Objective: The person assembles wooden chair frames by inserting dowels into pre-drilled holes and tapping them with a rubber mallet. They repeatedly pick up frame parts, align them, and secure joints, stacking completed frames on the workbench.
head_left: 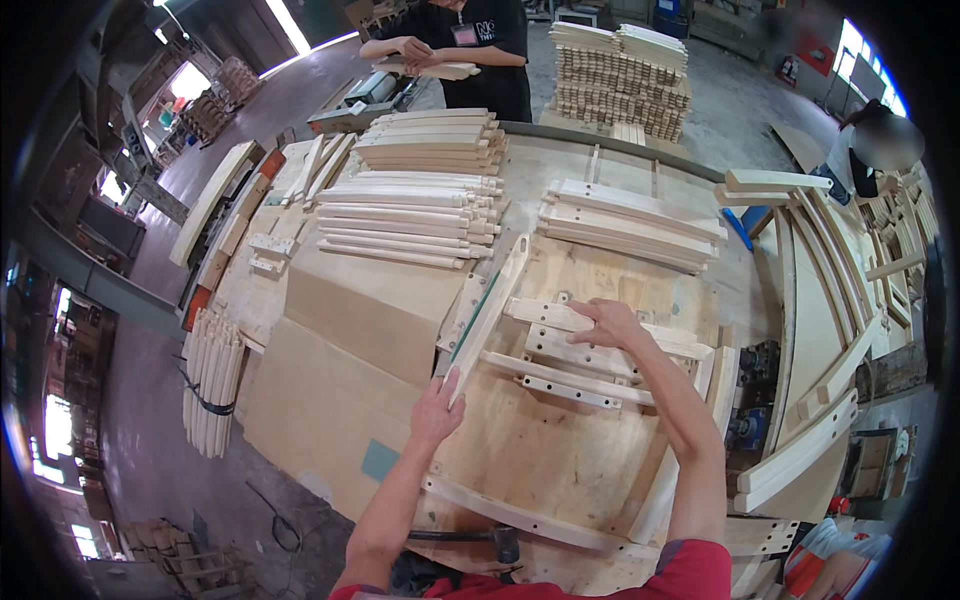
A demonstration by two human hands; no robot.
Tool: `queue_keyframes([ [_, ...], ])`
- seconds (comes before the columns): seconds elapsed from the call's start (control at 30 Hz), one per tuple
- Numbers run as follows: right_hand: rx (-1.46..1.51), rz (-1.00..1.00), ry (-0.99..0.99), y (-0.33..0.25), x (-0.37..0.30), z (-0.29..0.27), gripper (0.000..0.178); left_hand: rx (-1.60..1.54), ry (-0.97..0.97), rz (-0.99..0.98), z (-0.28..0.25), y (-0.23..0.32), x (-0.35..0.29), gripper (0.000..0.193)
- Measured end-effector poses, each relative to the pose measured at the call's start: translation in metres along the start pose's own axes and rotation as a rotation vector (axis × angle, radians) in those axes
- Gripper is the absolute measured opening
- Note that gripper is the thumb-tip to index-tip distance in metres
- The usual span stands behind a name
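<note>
My left hand (pixel 437 408) is closed round the near end of a long pale wooden slat (pixel 495 305), which slants away from me and has a slot near its far tip. A green strip (pixel 478 315) runs along the slat's left side. Over to the right, my right hand (pixel 610 328) is closed across a wooden rail (pixel 545 313), its fingers partly hidden. Beneath that rail sits a block with holes (pixel 565 345). Nearer to me are a thin curved slat (pixel 560 375) and a short drilled strip (pixel 570 392). A curved rail (pixel 530 522) lies along the table's near side.
Stacked slats (pixel 400 215) and thicker rails (pixel 630 225) lie across the far table. Cardboard (pixel 350 350) covers the left part. A black-headed mallet (pixel 505 545) is close to my body. Curved frames (pixel 830 260) stand right. Another person (pixel 485 60) holds wood beyond the table.
</note>
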State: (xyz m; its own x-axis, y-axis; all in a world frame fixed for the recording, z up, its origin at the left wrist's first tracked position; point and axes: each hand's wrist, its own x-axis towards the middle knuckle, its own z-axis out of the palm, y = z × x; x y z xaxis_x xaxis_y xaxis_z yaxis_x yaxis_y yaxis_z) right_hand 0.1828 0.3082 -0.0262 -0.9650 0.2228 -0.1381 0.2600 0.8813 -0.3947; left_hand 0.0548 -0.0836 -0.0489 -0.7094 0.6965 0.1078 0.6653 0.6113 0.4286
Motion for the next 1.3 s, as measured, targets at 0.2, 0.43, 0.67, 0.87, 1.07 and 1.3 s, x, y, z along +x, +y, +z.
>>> queue_keyframes([
  [0.2,0.115,0.086,0.062,0.017,0.011,0.013,0.063,-0.018,0.015,0.017,0.010,0.002,0.007,0.061],
  [0.43,0.241,0.178,0.041,0.031,0.029,0.009,0.053,0.108,0.006,0.075,0.012,0.025,0.024,0.062],
  [0.67,0.200,0.138,0.087,0.034,0.031,0.023,0.037,-0.138,0.064,0.597,0.074,0.148,0.169,0.050],
  [0.87,0.095,0.205,0.534,0.043,-0.006,0.035,0.016,-0.521,-0.556,0.405,0.134,0.223,0.246,0.042],
  [1.07,0.148,0.816,1.012,-0.041,-0.175,0.097,0.074,-0.182,-0.483,0.453,0.134,0.169,0.226,0.050],
  [1.3,0.311,1.159,0.733,-0.063,-0.301,0.107,0.072,-0.152,-0.421,0.549,0.141,0.174,0.221,0.049],
])
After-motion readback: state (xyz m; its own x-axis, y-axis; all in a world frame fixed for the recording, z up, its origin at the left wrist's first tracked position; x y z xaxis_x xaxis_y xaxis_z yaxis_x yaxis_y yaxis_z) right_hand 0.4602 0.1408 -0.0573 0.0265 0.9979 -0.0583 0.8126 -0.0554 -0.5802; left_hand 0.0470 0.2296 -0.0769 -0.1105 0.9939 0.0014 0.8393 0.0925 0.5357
